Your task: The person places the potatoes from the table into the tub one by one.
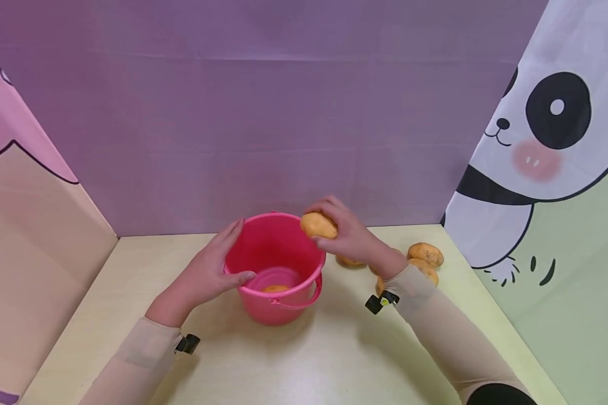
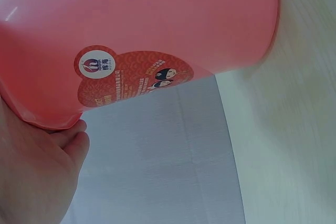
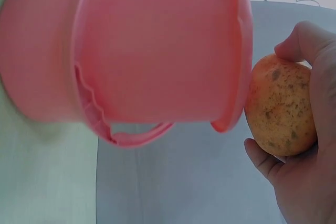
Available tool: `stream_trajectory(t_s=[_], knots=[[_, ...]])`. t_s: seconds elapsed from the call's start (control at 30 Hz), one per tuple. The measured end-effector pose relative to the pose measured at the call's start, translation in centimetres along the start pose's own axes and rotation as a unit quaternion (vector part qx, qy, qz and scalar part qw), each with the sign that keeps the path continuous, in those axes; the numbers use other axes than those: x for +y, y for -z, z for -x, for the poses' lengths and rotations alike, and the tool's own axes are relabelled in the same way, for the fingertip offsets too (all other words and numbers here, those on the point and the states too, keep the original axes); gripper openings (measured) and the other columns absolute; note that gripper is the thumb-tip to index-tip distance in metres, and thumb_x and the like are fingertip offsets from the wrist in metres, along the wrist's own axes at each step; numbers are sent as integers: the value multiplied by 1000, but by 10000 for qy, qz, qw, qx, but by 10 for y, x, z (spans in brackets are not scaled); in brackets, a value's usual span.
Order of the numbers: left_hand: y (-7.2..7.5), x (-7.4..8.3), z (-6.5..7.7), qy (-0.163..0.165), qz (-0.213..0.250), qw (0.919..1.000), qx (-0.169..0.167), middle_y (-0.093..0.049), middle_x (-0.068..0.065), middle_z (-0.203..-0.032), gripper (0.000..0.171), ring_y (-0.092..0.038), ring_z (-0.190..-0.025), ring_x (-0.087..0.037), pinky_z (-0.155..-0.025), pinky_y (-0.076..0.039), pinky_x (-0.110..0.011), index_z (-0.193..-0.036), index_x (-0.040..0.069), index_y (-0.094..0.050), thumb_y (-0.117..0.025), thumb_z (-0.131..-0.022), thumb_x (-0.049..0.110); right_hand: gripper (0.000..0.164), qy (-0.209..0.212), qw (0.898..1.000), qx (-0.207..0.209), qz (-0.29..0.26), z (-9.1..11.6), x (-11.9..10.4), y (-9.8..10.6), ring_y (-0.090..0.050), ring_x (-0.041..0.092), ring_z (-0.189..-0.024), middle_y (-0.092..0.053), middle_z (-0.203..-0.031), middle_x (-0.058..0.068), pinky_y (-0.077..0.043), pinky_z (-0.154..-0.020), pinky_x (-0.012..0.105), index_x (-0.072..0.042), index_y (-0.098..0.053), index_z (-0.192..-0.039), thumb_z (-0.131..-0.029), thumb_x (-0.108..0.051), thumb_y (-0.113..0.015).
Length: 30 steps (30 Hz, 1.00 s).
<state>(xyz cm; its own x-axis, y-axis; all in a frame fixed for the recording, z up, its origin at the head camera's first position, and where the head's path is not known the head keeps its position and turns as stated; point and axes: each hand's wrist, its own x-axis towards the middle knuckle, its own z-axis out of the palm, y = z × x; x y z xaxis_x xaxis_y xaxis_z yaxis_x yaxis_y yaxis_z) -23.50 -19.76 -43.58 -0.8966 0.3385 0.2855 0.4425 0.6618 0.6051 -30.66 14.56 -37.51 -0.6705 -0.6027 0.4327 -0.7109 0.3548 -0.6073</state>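
Note:
A pink bucket (image 1: 277,309) stands upright on the table, its handle (image 1: 304,304) hanging down on the near right side. My left hand (image 1: 215,264) grips the bucket's left rim, with the thumb reaching over the edge. In the left wrist view, fingertips (image 2: 77,142) show right at the rim. My right hand (image 1: 352,233) holds a potato (image 1: 318,225) between thumb and fingers, at the height of the right rim. Brown specks mark this potato (image 3: 282,106) in the right wrist view. Part of another potato (image 1: 276,288) shows at the bottom inside the bucket.
Several potatoes lie on the table right of the bucket, partly hidden behind my right wrist; one potato (image 1: 425,254) shows at the far right of this group. A purple wall (image 1: 284,112) rises behind the table (image 1: 284,371), and printed panels flank both sides.

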Motion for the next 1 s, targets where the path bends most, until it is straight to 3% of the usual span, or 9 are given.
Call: stream_trajectory(t_s=[0.27,0.43,1.0], knots=[[0,1,0,46,47,10000,1,-21,-15,-182,122,-30,-161,-48,-99,-62,-65,-177,9,-20,-89,-88,56,57,-132,9976,-282,-621,-11,-9,-17,-61,25,-116,-58,-136,-3,-67,-81,40,-21,-69,-137,-84,-11,-85],[0,0,0,33,65,10000,4,-22,-15,-182,122,-30,-161,-47,-99,-62,-65,-177,9,-20,-89,-88,55,56,-93,9966,-358,-739,-18,-14,-25,-62,25,-117,-58,-135,-4,-68,-81,40,-24,-69,-136,-85,-11,-86],[-2,0,0,-26,46,10000,17,-23,-16,-182,122,-32,-160,-47,-99,-62,-64,-177,8,-20,-88,-88,55,56,475,9974,-545,-45,-41,-20,-46,-61,19,-110,-58,-133,3,-64,-82,32,-11,-70,-136,-82,-8,-84]])
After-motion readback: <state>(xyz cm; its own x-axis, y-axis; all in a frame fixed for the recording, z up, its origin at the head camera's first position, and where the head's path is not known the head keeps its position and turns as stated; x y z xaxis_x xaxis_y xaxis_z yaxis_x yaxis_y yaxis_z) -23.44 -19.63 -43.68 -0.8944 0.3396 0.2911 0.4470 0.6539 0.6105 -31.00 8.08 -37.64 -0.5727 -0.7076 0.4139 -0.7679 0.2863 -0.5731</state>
